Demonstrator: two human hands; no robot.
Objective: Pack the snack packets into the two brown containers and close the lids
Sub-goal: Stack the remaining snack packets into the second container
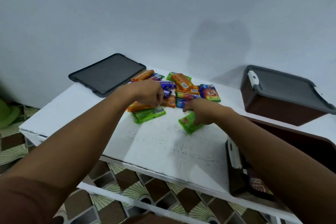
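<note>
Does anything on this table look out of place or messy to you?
Mostly the tablet: it lies askew at the far left corner of the table, and one corner seems to jut past the edge. The snack packets lie in a jumbled heap, but none looks torn or spilled.

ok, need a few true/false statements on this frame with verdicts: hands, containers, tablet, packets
1. The right hand grips a green packet. True.
2. The far brown container has no lid. False: a grey lid sits on it.
3. The left hand is at the packet pile. True.
4. The tablet lies right of the pile. False: it lies left of it.
5. Every packet is packed. False: many lie on the table.
</note>
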